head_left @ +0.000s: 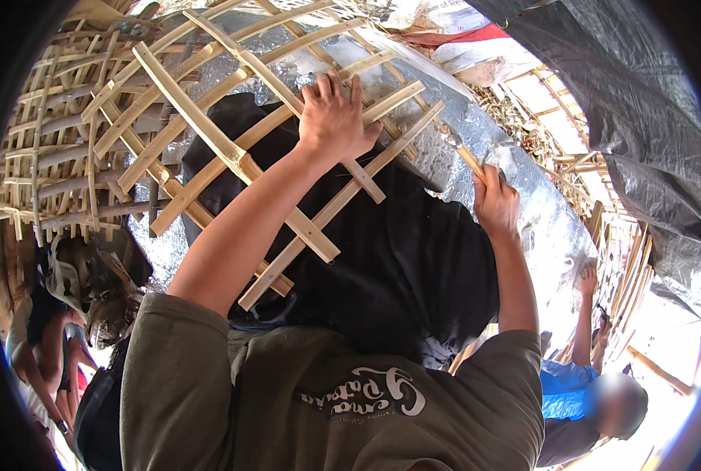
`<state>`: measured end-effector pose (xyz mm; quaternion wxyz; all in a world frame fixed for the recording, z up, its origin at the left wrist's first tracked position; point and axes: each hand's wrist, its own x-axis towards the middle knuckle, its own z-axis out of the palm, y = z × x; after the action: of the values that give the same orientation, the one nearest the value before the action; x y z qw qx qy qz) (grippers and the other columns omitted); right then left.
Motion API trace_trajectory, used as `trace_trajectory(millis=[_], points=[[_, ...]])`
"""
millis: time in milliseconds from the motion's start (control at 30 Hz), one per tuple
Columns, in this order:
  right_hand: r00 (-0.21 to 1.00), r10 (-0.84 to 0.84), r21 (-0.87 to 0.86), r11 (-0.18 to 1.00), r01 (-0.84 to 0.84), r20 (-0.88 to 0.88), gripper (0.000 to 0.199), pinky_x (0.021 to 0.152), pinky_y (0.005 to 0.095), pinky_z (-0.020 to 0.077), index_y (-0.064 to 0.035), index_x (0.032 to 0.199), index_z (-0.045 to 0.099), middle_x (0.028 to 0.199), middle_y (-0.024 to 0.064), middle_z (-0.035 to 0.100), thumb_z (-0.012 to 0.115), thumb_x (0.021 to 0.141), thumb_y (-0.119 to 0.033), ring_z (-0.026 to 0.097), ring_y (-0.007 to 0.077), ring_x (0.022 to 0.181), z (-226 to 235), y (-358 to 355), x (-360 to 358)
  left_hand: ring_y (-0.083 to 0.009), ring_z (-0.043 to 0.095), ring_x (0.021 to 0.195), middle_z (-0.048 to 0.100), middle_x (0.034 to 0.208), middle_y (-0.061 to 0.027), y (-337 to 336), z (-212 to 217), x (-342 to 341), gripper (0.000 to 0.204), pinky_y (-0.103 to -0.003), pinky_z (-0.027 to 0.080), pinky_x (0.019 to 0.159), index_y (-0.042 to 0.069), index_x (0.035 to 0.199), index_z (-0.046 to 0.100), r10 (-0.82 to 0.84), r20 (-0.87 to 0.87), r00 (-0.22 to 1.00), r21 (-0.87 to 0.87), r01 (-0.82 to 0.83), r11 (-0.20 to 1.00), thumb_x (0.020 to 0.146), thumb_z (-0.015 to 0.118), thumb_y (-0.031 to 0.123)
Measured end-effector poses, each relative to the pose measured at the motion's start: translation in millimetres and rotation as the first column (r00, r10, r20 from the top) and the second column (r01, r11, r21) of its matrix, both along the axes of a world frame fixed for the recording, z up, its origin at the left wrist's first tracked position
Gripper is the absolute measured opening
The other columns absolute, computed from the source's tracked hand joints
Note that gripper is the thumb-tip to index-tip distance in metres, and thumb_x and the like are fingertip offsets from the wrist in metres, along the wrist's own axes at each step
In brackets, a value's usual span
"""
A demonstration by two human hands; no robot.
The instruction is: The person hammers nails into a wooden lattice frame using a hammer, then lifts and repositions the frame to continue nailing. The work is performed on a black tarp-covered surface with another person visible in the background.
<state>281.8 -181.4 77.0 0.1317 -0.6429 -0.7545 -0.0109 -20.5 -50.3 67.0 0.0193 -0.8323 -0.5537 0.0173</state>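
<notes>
A lattice of split bamboo strips (229, 151), crossed into an open grid, lies tilted in front of me at upper left. My left hand (331, 118) rests on its right part, fingers spread over the strips and thumb out to the side. My right hand (496, 202) is closed round the wooden handle of a hammer (470, 159). The hammer's head is raised just right of the strip ends, apart from them. Black cloth (382, 251) lies below the lattice, between my forearms.
A silvery sheet (551, 220) spreads behind the lattice and to the right. Another bamboo lattice (60, 149) stands at far left. Dark plastic sheeting (641, 118) hangs at upper right. A person in blue (566, 390) is at lower right; another person's arms (32, 377) show at lower left.
</notes>
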Motion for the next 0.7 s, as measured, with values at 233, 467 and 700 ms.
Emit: trace_trajectory(millis=[233, 467, 700], points=[[1.0, 0.005, 0.056, 0.998, -0.005, 0.011, 0.02, 0.055, 0.0434, 0.0555, -0.0086, 0.105, 0.058, 0.082, 0.0128, 0.07, 0.061, 0.1, -0.028, 0.068, 0.035, 0.063, -2.2, 1.9, 1.1, -0.0447, 0.043, 0.134, 0.043, 0.145, -0.0339, -0.1, -1.8, -1.8, 0.089, -0.057, 0.038, 0.103, 0.0, 0.152, 0.04, -0.004, 0.02, 1.0, 0.021, 0.004, 1.0, 0.091, 0.054, 0.064], [1.0, -0.006, 0.055, 0.998, 0.005, 0.028, 0.021, 0.055, 0.0433, 0.0556, -0.0083, 0.106, 0.058, 0.082, 0.0129, 0.071, 0.061, 0.1, -0.028, 0.068, 0.0351, 0.062, -2.3, 1.5, 2.2, -0.0446, 0.043, 0.134, 0.042, 0.145, -0.0336, -0.4, -3.1, -1.7, 0.088, -0.057, 0.037, 0.103, 0.0, 0.152, 0.04, -0.01, 0.024, 1.0, 0.04, 0.009, 0.999, 0.092, 0.053, 0.063], [0.999, -0.015, 0.019, 1.0, 0.014, 0.044, 0.02, 0.056, 0.0436, 0.0558, -0.0091, 0.106, 0.058, 0.084, 0.0126, 0.071, 0.06, 0.101, -0.029, 0.068, 0.0348, 0.064, -2.5, 1.8, 2.0, -0.0437, 0.042, 0.134, 0.042, 0.146, -0.0333, -0.4, -2.1, -1.8, 0.087, -0.056, 0.037, 0.104, 0.0, 0.152, 0.04, 0.0, 0.022, 1.0, 0.03, 0.0, 1.0, 0.091, 0.054, 0.062]])
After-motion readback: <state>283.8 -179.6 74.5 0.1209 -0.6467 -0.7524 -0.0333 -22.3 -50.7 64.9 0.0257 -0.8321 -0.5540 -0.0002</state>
